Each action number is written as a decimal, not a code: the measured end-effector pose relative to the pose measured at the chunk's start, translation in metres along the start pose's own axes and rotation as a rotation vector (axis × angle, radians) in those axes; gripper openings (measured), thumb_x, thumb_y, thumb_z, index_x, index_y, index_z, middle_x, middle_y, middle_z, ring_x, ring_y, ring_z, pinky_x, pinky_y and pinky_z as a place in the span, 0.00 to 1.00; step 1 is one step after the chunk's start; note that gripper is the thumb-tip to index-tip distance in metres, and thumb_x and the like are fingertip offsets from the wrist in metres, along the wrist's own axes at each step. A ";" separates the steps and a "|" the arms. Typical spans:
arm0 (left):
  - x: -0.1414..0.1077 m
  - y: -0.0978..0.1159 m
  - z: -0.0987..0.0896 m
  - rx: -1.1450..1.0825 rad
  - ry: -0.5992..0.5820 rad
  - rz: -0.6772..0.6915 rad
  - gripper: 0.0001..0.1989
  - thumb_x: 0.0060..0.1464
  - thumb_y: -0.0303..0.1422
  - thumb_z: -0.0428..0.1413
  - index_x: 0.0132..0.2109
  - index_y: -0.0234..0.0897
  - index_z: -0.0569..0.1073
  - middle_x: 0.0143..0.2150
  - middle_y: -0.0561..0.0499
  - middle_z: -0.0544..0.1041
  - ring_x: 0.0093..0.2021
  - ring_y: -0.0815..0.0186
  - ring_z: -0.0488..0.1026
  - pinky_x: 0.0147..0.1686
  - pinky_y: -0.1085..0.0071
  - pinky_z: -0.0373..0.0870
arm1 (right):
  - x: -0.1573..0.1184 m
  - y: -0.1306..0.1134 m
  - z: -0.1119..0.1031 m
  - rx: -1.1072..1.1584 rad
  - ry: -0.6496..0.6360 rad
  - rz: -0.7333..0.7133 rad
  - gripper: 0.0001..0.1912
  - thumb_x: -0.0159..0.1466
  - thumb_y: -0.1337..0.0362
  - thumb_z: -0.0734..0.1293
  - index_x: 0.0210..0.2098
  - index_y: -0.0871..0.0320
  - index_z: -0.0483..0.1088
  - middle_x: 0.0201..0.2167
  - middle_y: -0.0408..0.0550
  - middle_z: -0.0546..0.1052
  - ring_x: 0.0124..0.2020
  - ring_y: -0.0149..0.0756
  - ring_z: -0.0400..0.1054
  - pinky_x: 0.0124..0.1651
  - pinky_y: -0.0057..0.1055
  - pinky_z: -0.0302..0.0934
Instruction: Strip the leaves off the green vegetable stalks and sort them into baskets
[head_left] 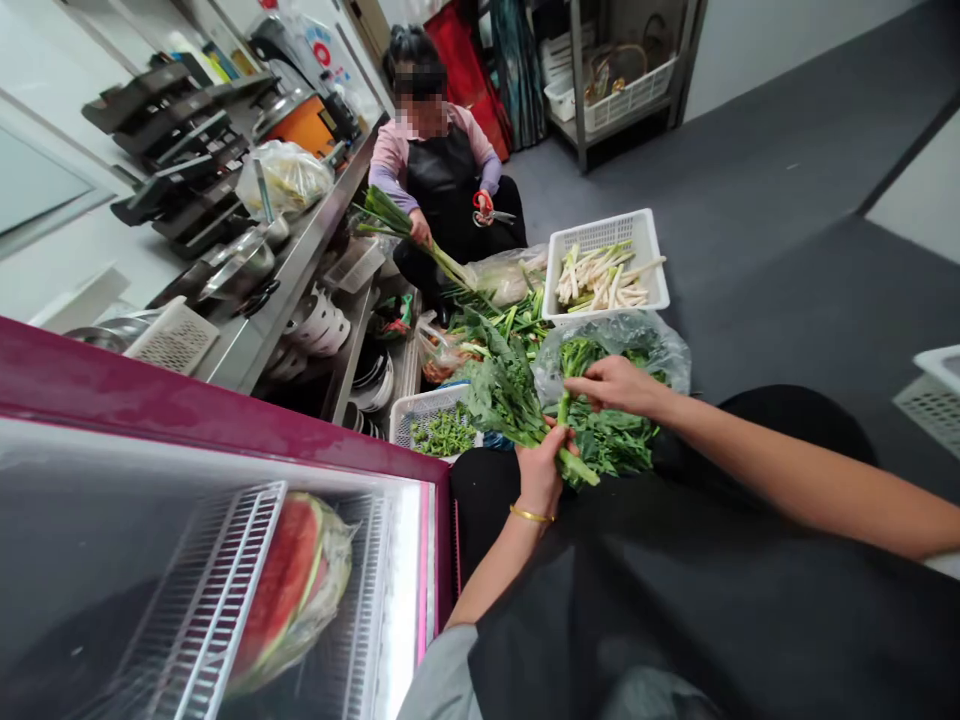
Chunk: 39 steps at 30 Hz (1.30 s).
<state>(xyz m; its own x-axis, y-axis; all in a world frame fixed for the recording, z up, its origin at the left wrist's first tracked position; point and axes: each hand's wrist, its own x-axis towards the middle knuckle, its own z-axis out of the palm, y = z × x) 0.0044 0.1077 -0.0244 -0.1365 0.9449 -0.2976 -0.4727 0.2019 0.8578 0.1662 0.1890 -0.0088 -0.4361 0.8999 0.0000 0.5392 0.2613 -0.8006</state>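
Observation:
My left hand (541,468), with a gold bangle at the wrist, is wrapped round the thick stem of a leafy green stalk (506,395). The leaves point up and left, and the cut stem end sticks out below my fingers. My right hand (611,385) pinches a green stem (565,400) just above and right of it. Beneath both hands lie more leafy greens (619,440), partly in a clear plastic bag (664,345). To the left, a white basket (401,425) holds small green pieces.
Beyond my hands stands a white basket (660,260) of pale stalks. A person (442,165) sits opposite with long leeks (450,265) and red scissors (484,208). A fridge (360,455) with watermelon (281,580) is at lower left, a steel counter (300,270) behind it.

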 end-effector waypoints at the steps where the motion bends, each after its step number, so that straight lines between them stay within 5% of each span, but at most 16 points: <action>1: -0.001 -0.001 0.002 -0.009 0.005 -0.018 0.15 0.38 0.33 0.64 0.33 0.35 0.68 0.22 0.53 0.74 0.17 0.71 0.68 0.19 0.77 0.62 | 0.006 -0.007 0.004 -0.035 0.105 -0.013 0.27 0.65 0.46 0.56 0.24 0.60 0.71 0.19 0.47 0.72 0.20 0.30 0.62 0.25 0.28 0.51; 4: 0.000 0.000 0.002 -0.067 0.039 -0.113 0.15 0.36 0.34 0.64 0.32 0.33 0.69 0.22 0.51 0.74 0.17 0.72 0.67 0.19 0.77 0.61 | 0.006 -0.019 0.023 -0.330 0.337 -0.231 0.26 0.67 0.54 0.54 0.20 0.61 0.68 0.21 0.52 0.71 0.22 0.31 0.61 0.27 0.29 0.49; 6: 0.002 0.001 0.000 -0.104 0.087 -0.140 0.14 0.34 0.33 0.64 0.29 0.32 0.70 0.20 0.52 0.73 0.17 0.73 0.67 0.19 0.77 0.61 | -0.010 -0.019 0.033 -0.454 0.269 -0.465 0.22 0.67 0.58 0.54 0.23 0.60 0.69 0.22 0.52 0.71 0.24 0.32 0.62 0.27 0.30 0.48; 8: 0.004 0.001 -0.004 -0.109 0.112 -0.120 0.13 0.33 0.33 0.64 0.27 0.32 0.69 0.20 0.53 0.72 0.16 0.73 0.66 0.19 0.77 0.61 | -0.027 -0.014 0.034 -0.464 0.063 -0.592 0.19 0.66 0.58 0.57 0.26 0.58 0.71 0.22 0.50 0.72 0.23 0.31 0.62 0.27 0.29 0.47; 11: 0.002 0.001 -0.006 -0.049 0.070 -0.078 0.14 0.36 0.33 0.64 0.30 0.34 0.69 0.21 0.52 0.74 0.16 0.73 0.66 0.18 0.77 0.61 | -0.034 -0.004 0.015 -0.371 -0.177 -0.361 0.18 0.59 0.47 0.65 0.27 0.55 0.73 0.19 0.45 0.71 0.20 0.31 0.62 0.24 0.27 0.45; 15: -0.003 -0.001 -0.003 0.004 0.002 -0.043 0.16 0.37 0.34 0.65 0.33 0.35 0.68 0.22 0.52 0.75 0.17 0.70 0.68 0.18 0.77 0.62 | -0.007 -0.001 -0.010 0.071 -0.048 0.058 0.25 0.58 0.41 0.62 0.28 0.58 0.72 0.18 0.44 0.72 0.19 0.31 0.62 0.23 0.27 0.50; 17: -0.004 -0.002 -0.002 0.003 0.008 -0.066 0.16 0.36 0.34 0.65 0.33 0.35 0.69 0.22 0.52 0.74 0.17 0.70 0.68 0.18 0.76 0.62 | 0.004 -0.005 -0.005 0.126 0.168 0.050 0.25 0.62 0.44 0.59 0.23 0.58 0.68 0.17 0.45 0.71 0.19 0.30 0.61 0.25 0.28 0.51; 20: -0.001 -0.003 -0.003 -0.079 0.060 -0.168 0.15 0.34 0.33 0.65 0.31 0.32 0.70 0.21 0.51 0.74 0.17 0.72 0.67 0.18 0.77 0.61 | -0.004 -0.014 0.019 -0.154 0.400 -0.211 0.22 0.64 0.52 0.58 0.19 0.58 0.64 0.19 0.47 0.69 0.22 0.30 0.60 0.26 0.28 0.50; 23: 0.002 -0.003 -0.006 -0.159 0.093 -0.166 0.14 0.34 0.32 0.64 0.28 0.32 0.69 0.20 0.52 0.73 0.17 0.74 0.67 0.19 0.78 0.61 | -0.027 -0.014 0.036 -0.275 0.193 -0.471 0.18 0.64 0.56 0.59 0.22 0.59 0.69 0.22 0.48 0.71 0.23 0.31 0.62 0.27 0.29 0.50; 25: 0.002 -0.001 -0.009 -0.129 0.078 -0.119 0.14 0.35 0.32 0.64 0.30 0.33 0.69 0.21 0.52 0.73 0.17 0.73 0.67 0.19 0.77 0.62 | -0.035 -0.008 0.032 -0.183 -0.031 -0.403 0.16 0.61 0.52 0.63 0.27 0.58 0.72 0.21 0.46 0.71 0.22 0.31 0.63 0.26 0.28 0.51; 28: 0.000 0.002 -0.011 -0.083 -0.049 -0.160 0.16 0.37 0.34 0.64 0.34 0.33 0.70 0.23 0.50 0.75 0.18 0.70 0.68 0.18 0.76 0.61 | -0.026 0.002 0.016 0.237 -0.192 -0.058 0.22 0.58 0.46 0.65 0.39 0.58 0.72 0.21 0.42 0.71 0.20 0.31 0.65 0.23 0.27 0.53; 31: 0.001 0.003 -0.012 -0.108 -0.196 -0.360 0.15 0.36 0.35 0.63 0.33 0.32 0.71 0.21 0.49 0.74 0.16 0.71 0.67 0.17 0.76 0.60 | -0.010 0.003 0.008 0.769 -0.096 0.051 0.28 0.54 0.47 0.68 0.46 0.60 0.68 0.21 0.40 0.70 0.20 0.30 0.65 0.20 0.26 0.55; 33: 0.002 0.002 -0.011 -0.108 -0.213 -0.454 0.15 0.36 0.35 0.63 0.32 0.32 0.71 0.23 0.47 0.75 0.17 0.71 0.67 0.17 0.76 0.60 | -0.004 0.001 0.012 0.945 0.016 0.038 0.26 0.50 0.48 0.72 0.40 0.60 0.69 0.19 0.38 0.67 0.17 0.27 0.61 0.18 0.26 0.52; 39: -0.002 -0.004 -0.007 -0.049 -0.119 -0.261 0.19 0.36 0.33 0.65 0.36 0.34 0.68 0.25 0.48 0.76 0.21 0.67 0.72 0.21 0.75 0.65 | -0.004 -0.002 0.022 0.729 0.223 0.099 0.21 0.52 0.48 0.71 0.27 0.57 0.62 0.16 0.36 0.65 0.15 0.27 0.58 0.19 0.26 0.53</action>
<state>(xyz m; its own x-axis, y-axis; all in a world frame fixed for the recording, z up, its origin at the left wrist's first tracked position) 0.0009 0.1030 -0.0302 0.0971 0.8869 -0.4516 -0.5200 0.4321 0.7368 0.1509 0.1771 -0.0203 -0.2130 0.9765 -0.0333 -0.0766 -0.0507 -0.9958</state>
